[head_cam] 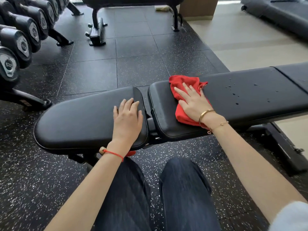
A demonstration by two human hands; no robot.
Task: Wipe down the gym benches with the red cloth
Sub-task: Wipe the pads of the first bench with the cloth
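- Red cloth lies bunched on the long back pad of the near bench, at its left end beside the gap that parts it from the seat pad.
- Right hand rests flat on top of the cloth, its fingers straight and slightly spread, pressing the cloth to the pad and not gripping it.
- Left hand lies palm down on the right end of the seat pad, fingers straight and close together, holding nothing; it looks like a brace.
- Water droplets sit scattered on the back pad to the right of the cloth, well apart from it, so that stretch is judged not yet wiped.
- Pad surface under and just left of the cloth shows no droplets; whether it has been wiped cannot be told for sure.
- Seat pad looks dry and free of marks, but whether it has been wiped cannot be told either.
- Second bench stands further off across the speckled floor, with no cloth on it; it probably remains to be done.
- Judged overall, the work is at an early or middle stage: most of the back pad's length to the right and the far bench are left.
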